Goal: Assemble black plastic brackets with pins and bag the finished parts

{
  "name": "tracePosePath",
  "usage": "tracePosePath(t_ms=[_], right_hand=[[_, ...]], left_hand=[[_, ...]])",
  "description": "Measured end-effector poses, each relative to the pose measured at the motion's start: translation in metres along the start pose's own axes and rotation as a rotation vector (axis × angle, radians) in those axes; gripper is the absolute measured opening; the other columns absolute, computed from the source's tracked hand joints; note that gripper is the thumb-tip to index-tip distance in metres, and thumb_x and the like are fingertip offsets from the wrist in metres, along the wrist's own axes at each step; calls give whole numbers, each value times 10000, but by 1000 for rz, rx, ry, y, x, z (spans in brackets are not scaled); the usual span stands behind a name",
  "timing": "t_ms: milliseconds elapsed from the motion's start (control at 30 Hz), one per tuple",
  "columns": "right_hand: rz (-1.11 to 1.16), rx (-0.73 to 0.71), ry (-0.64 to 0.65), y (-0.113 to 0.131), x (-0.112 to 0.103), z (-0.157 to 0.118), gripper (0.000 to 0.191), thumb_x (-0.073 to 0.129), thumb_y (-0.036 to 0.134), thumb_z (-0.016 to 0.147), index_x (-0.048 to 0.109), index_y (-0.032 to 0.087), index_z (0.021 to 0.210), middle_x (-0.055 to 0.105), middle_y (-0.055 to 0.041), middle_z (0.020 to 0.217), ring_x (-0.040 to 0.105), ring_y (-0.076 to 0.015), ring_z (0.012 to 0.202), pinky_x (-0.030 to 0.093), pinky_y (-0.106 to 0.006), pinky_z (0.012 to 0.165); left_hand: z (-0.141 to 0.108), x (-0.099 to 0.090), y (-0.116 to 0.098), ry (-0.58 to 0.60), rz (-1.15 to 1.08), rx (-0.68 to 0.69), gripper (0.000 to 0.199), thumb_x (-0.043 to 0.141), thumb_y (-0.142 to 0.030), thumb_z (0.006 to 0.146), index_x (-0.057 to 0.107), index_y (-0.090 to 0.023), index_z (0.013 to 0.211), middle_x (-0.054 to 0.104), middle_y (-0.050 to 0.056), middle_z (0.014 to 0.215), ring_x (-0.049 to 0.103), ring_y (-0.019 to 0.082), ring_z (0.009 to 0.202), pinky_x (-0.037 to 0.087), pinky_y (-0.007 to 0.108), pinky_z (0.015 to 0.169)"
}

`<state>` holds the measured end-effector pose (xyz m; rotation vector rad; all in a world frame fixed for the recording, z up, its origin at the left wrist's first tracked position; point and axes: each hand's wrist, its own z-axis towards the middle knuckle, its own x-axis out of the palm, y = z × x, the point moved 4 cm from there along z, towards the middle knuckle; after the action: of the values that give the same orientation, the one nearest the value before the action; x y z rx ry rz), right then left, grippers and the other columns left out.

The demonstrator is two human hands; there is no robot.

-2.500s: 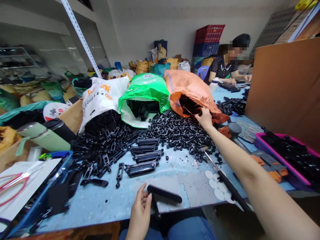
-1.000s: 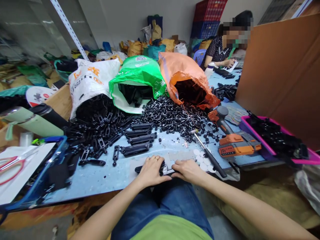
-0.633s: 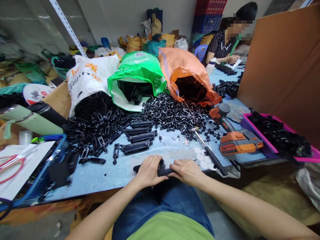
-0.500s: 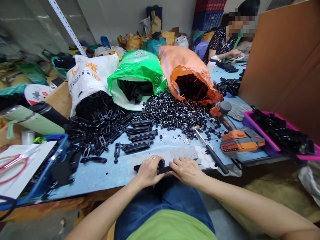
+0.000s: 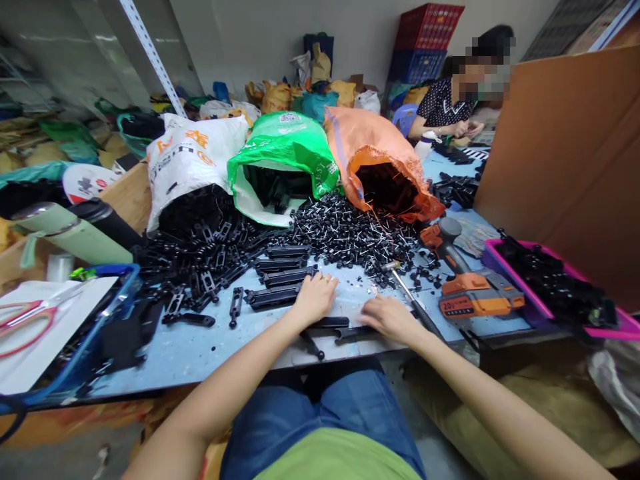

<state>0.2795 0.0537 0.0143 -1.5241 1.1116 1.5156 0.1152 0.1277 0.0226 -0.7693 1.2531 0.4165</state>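
My left hand (image 5: 316, 298) reaches forward over the blue table (image 5: 190, 350), its fingers bent beside the right ends of a row of black arm parts (image 5: 275, 297); what its fingertips touch is hidden. Below it, near the front edge, lie a black bar (image 5: 327, 323), a short black piece (image 5: 313, 347) and another black part (image 5: 355, 333). My right hand (image 5: 387, 316) hovers at the right end of that last part, slightly blurred, and its grip cannot be made out. Just right of it rests a hammer (image 5: 425, 319). Small black-headed screws (image 5: 350, 230) are heaped ahead.
White (image 5: 200, 143), green (image 5: 280, 137) and orange (image 5: 370, 130) sacks stand behind the heaps. An orange drill (image 5: 480, 293) and a pink-rimmed tray (image 5: 555, 317) are right. Left are a blue basket (image 5: 95, 360), scissors (image 5: 30, 320) and bottles. A person (image 5: 445, 110) sits back right.
My left hand has moved forward off the black parts at the front edge. My right hand has shifted right and up. Several separate parts now show between and below my hands.
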Motion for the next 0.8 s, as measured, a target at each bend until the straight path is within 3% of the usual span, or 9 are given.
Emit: tracePosePath(t_ms=[100, 200, 300, 367, 433, 533, 700, 800], right_hand=[[-197, 207, -42, -34, -6, 24, 259, 354, 289, 931, 582, 177, 980, 595, -96, 986, 471, -219, 968, 312, -312, 774], [-301, 286, -20, -54, -3, 45, 201, 403, 154, 879, 583, 154, 968, 578, -126, 997, 456, -239, 979, 313, -323, 769], [-288, 274, -1, -64, 5, 57, 211, 398, 116, 861, 585, 146, 953, 578, -131, 963, 471, -233, 935, 320, -313, 739], [-276, 261, 15, -68, 10, 60, 214, 395, 108, 855, 585, 144, 948, 580, -130, 941, 475, -232, 920, 319, -312, 736], [-267, 246, 28, -70, 13, 61, 210, 399, 108, 852, 588, 141, 938, 579, -133, 939, 471, -234, 929, 314, -316, 752], [-268, 233, 35, -70, 13, 61, 204, 406, 123, 852, 589, 134, 943, 565, -143, 971, 453, -242, 965, 305, -327, 780], [-279, 205, -17, -57, 1, 58, 161, 464, 208, 848, 572, 146, 950, 550, -121, 984, 435, -250, 974, 301, -335, 785], [-238, 157, -88, -44, -9, 61, 173, 469, 284, 865, 561, 161, 945, 552, -95, 968, 441, -234, 952, 306, -317, 773]], left_hand=[[35, -2, 8, -1, 3, -42, 159, 485, -93, 796, 642, -124, 801, 635, 133, 859, 525, 246, 947, 339, 428, 866], [34, -11, 13, -49, -38, -68, 164, 490, -104, 796, 653, -122, 802, 640, 129, 867, 562, 221, 883, 396, 376, 819], [-4, -27, 28, -182, -255, -191, 220, 470, -244, 851, 639, -141, 946, 645, 101, 940, 587, 188, 855, 444, 319, 776], [-40, -31, 45, -282, -659, -404, 254, 544, -345, 803, 652, -140, 908, 664, 77, 864, 604, 174, 767, 470, 300, 719], [-75, -24, 57, -311, -1078, -640, 316, 655, -410, 688, 665, -123, 819, 661, 58, 747, 593, 148, 648, 479, 286, 649], [-106, -12, 61, -285, -1358, -811, 386, 744, -431, 562, 667, -107, 758, 635, 33, 667, 550, 99, 557, 464, 251, 598], [-113, -8, 62, -327, -1275, -799, 371, 731, -428, 580, 660, -104, 746, 626, 28, 660, 527, 96, 566, 434, 234, 592], [-109, -9, 61, -265, -1170, -714, 343, 674, -431, 645, 653, -111, 766, 621, 29, 668, 531, 118, 589, 429, 248, 596]])
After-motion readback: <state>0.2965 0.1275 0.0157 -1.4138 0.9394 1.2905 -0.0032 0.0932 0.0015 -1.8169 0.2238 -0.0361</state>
